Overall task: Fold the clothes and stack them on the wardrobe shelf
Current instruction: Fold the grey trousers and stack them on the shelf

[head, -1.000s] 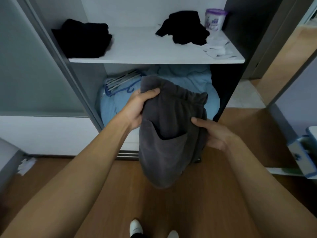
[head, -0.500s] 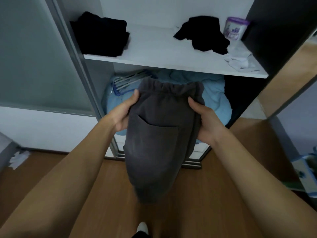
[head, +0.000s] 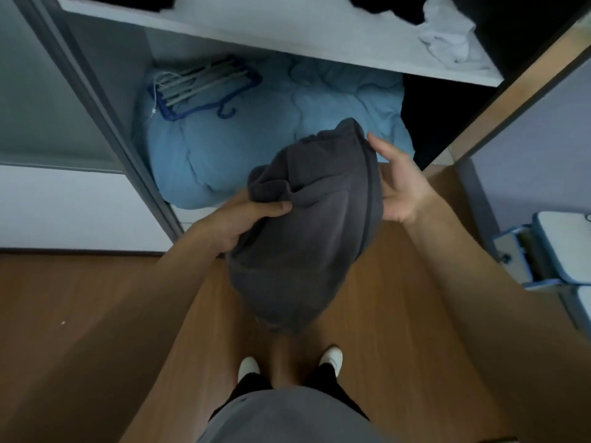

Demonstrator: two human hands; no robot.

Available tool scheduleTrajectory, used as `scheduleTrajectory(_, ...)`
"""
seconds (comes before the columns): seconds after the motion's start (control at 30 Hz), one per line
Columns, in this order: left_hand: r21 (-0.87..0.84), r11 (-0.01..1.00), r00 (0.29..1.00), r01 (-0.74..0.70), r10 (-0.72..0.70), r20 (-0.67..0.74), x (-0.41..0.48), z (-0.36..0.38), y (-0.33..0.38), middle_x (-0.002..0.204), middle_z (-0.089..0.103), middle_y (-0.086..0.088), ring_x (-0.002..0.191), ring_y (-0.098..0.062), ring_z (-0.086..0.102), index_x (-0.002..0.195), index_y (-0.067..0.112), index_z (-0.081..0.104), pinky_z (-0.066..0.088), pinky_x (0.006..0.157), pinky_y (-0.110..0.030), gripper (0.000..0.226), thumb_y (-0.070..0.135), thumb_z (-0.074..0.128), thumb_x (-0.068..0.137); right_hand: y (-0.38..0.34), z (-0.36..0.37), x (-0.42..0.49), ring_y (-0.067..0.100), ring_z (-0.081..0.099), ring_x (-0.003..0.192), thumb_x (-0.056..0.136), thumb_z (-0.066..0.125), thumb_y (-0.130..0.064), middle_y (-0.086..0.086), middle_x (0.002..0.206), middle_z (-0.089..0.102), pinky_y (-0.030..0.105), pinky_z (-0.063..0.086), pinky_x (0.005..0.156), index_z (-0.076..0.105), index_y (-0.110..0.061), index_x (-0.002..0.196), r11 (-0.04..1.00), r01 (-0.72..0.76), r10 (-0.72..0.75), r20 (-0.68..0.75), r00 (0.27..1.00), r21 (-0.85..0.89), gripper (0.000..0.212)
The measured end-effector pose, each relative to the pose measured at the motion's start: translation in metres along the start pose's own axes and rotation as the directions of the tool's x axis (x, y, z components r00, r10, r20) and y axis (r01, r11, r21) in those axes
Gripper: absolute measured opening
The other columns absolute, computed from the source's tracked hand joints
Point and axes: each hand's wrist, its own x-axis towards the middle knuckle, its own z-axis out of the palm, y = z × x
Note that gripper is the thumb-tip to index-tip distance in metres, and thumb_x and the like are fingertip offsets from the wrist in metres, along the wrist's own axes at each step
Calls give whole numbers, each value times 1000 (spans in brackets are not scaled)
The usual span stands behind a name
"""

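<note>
A dark grey garment (head: 307, 238) hangs in front of me above the wooden floor, partly folded and bunched at the top. My left hand (head: 252, 219) grips its upper left part, thumb over a fold. My right hand (head: 399, 183) lies against its right edge with the fingers spread and nearly straight. The white wardrobe shelf (head: 287, 36) runs along the top of the view. On it, black clothes (head: 383, 4) are cut off by the frame edge and a white cloth (head: 451, 39) lies at its right end.
Under the shelf a light blue quilt (head: 271, 129) fills the lower compartment, with blue and grey hangers (head: 198, 87) on top. A sliding door frame (head: 105, 116) stands at the left. A blue-white storage box (head: 553, 251) sits at the right. My white shoes (head: 331, 358) stand on the wooden floor.
The view has tilted down and moved closer to the wardrobe. The garment has been turned and bunched; my right hand has loosened from gripping its edge to lying against it with spread fingers.
</note>
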Motion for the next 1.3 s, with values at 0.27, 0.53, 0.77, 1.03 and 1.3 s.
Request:
scheduleTrajectory(0.27,-299,952,997,68,-73,-4,16,33,38,100,78,-7,91,-18,75,89,14,83,59,69,-26,16,21,71,80,66,-36,-10,28,59,126,65,89,-43,10,136,63,43,52,99,62,-16,132,995,55,-42,142,989,-88,77)
scheduleTrajectory(0.53,91,991,968,99,-74,-241,20,11,62,107,77,-10,94,-21,75,121,8,68,59,77,-32,41,38,68,92,75,-22,-22,20,75,93,79,71,-11,4,104,77,32,62,71,69,-13,111,974,221,-224,-46,974,-58,32)
scheduleTrajectory(0.77,-417,904,995,96,-104,3,-27,-26,-23,141,59,-13,133,-28,53,142,11,54,41,107,-40,86,70,13,94,81,11,-17,26,72,105,91,67,-14,13,115,74,34,60,79,66,-1,121,976,186,-174,-110,979,114,33)
scheduleTrajectory(1.03,-180,969,983,168,-177,-39,-50,-9,-94,129,67,-7,116,-18,66,127,14,60,49,103,-36,43,38,50,94,92,13,-11,26,75,90,97,58,-21,14,107,76,35,61,69,69,-3,117,996,-55,66,-163,984,72,29)
scheduleTrajectory(1.3,-177,984,952,5,-59,-300,-30,8,-55,99,78,-7,93,-21,75,108,12,71,60,73,-29,19,18,70,90,91,-16,-15,27,75,92,94,62,-33,13,105,75,37,61,70,77,-4,97,990,3,28,-220,975,139,32)
